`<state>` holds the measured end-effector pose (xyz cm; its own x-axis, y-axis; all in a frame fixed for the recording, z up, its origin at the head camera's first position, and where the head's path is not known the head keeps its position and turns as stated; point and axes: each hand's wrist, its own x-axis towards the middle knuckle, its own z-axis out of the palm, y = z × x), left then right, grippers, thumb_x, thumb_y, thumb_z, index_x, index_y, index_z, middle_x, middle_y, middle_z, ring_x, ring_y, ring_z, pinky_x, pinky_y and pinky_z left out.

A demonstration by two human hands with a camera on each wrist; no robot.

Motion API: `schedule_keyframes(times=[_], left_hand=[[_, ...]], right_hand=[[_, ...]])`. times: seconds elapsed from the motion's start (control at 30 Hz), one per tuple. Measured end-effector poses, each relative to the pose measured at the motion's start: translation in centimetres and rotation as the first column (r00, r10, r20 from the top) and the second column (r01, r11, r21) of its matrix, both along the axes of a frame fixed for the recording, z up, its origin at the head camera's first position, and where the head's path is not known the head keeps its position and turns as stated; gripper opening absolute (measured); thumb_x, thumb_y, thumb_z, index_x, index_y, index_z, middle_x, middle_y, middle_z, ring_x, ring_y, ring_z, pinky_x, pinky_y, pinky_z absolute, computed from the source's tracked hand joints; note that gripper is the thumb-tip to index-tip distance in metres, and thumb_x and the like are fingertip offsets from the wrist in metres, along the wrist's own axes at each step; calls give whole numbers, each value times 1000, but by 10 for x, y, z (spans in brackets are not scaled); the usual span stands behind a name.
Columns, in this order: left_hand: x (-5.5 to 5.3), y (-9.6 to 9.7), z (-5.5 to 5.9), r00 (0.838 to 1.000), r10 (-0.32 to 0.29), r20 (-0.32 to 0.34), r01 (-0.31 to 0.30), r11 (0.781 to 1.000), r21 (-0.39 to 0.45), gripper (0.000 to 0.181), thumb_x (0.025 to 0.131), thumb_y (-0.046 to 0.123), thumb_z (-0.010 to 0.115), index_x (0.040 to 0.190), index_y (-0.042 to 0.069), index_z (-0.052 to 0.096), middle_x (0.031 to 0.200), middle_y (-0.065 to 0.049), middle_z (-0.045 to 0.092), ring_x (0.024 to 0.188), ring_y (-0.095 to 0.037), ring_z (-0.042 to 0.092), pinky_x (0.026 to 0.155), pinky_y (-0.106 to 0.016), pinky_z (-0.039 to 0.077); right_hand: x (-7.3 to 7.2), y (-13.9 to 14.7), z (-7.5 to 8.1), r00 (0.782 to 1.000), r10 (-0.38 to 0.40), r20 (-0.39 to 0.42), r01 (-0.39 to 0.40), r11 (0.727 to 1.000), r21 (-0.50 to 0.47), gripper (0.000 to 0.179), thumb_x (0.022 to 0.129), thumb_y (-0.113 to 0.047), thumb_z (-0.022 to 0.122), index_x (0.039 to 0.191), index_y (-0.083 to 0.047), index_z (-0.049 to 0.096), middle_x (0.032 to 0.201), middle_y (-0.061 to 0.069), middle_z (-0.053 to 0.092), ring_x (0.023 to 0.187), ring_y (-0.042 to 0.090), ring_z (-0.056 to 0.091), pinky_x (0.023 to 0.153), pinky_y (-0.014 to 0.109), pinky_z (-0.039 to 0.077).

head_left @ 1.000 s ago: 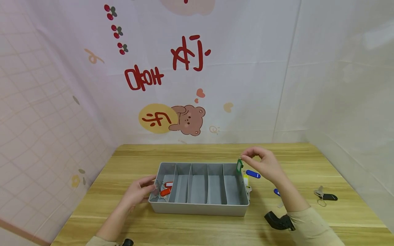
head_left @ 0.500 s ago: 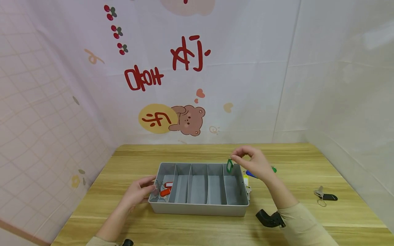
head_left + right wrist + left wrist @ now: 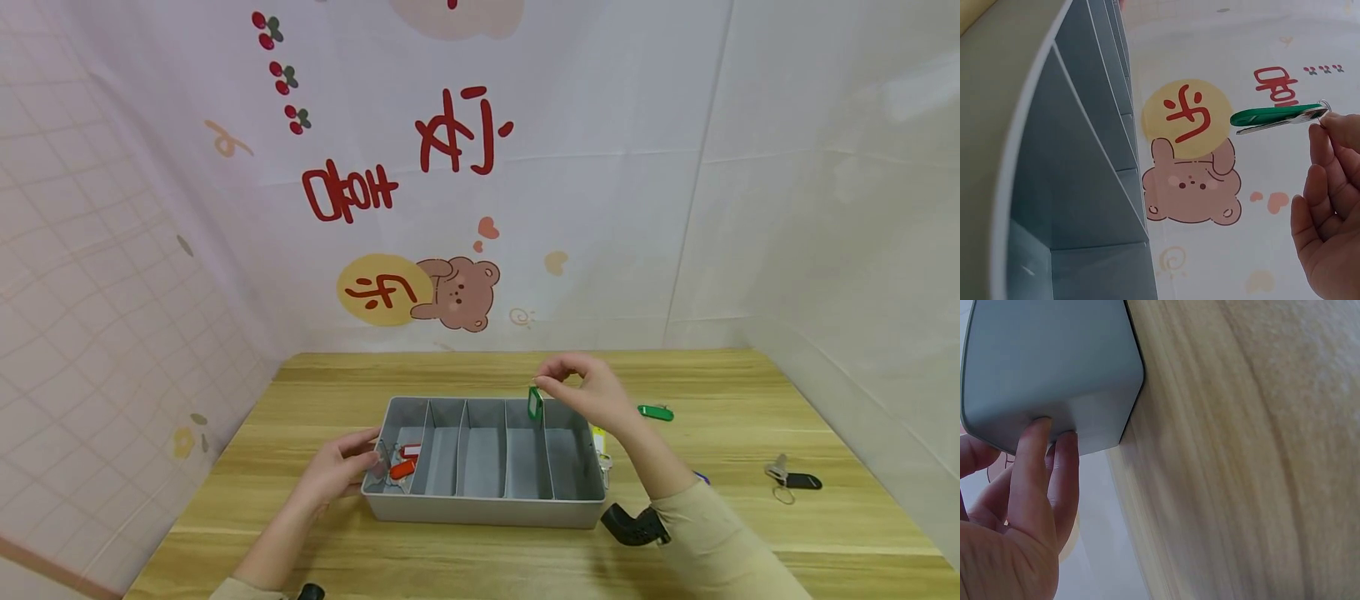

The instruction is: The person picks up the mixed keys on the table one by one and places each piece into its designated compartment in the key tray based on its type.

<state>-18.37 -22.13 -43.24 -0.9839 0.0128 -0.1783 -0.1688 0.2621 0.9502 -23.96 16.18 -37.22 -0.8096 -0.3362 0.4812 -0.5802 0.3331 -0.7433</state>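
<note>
Head view: person's R hand [image 3: 596, 400] pinches the ring [image 3: 1325, 104] of a green key tag [image 3: 535, 403] w/ key [image 3: 1272, 126], hanging near the back rim of a gray five-compartment tray [image 3: 483, 511], R of center, while the L hand [image 3: 341, 467], well apart, grips the tray's L end. Two red key tags [image 3: 402, 469] lie in the leftmost compt (one w/ white label); another green tag [image 3: 656, 412] and a black tag [image 3: 805, 481] lie on the wood-grain tabletop [image 3: 480, 562], R.
</note>
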Motion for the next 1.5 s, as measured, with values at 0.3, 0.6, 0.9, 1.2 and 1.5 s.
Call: schedule_keyframes(times=[0.3, 0.6, 0.9, 1.2, 1.5], left_hand=[[0, -1, -1, 1000, 8, 13, -8, 1000, 2, 48, 95, 0, 60, 142, -3, 50, 122, -23, 58, 102, -34, 62, 79, -49, 58], [-1, -1, -2, 1000, -9, 2, 9, 1000, 9, 49, 95, 1, 60, 143, -4, 48, 123, -25, 56, 100, -32, 62, 78, -49, 58], [-1, -1, 0, 1000, -8, 9, 8, 1000, 11, 49, 95, 1, 60, 143, -3, 49, 123, -25, 56, 101, -33, 63, 78, -49, 58], [-1, -1, 1, 1000, -8, 11, 8, 1000, 6, 49, 95, 1, 60, 142, -3, 49, 122, -23, 58, 100, -31, 63, 78, -48, 58], [-1, -2, 0, 1000, -20, 4, 20, 999, 41, 50, 95, 0, 58, 143, -5, 47, 122, -25, 58, 97, -32, 65, 75, -47, 59]], right_hand=[[-3, -18, 6, 998, 55, 31, -56, 998, 8, 4, 90, -12, 74, 93, -9, 73, 83, -3, 66, 80, 16, 59, 75, 30, 49], [-6, -34, 5, 996, 81, 25, -81, 997, 5, 4, 90, -12, 74, 93, -9, 74, 85, -3, 67, 80, 16, 59, 73, 30, 49], [-9, -49, 3, 994, 113, 11, -113, 994, -9, 4, 89, -12, 75, 92, -8, 74, 84, -4, 67, 79, 16, 60, 72, 32, 50], [-10, -63, 4, 989, 151, 14, -150, 989, -10, 4, 90, -8, 73, 94, -7, 74, 86, -2, 67, 80, 16, 59, 74, 35, 51], [-11, -73, 7, 984, 176, 3, -176, 984, 13, 4, 92, -12, 71, 94, -9, 74, 86, -3, 67, 80, 15, 59, 74, 31, 52]])
